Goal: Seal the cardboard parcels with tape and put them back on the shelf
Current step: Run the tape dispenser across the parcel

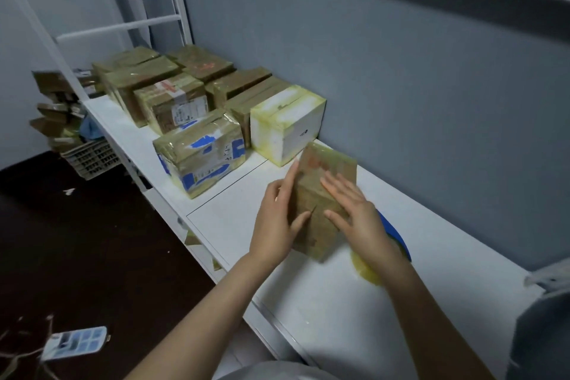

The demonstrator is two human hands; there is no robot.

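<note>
A brown cardboard parcel (324,191) wrapped in yellowish tape stands on the white shelf top (234,222) in the middle of the view. My left hand (277,219) lies against its left side with straight fingers, thumb on the near face. Flat on the parcel's top and right face is my right hand (354,210), fingers spread. A roll of yellowish tape on a blue holder (398,241) lies just right of the parcel, partly hidden by my right forearm.
Several taped parcels (172,99) are stacked at the far left of the shelf, among them a white box (287,123) and one with blue tape (200,151). The grey wall (401,86) backs the shelf. A crate (92,157) of boxes stands on the dark floor.
</note>
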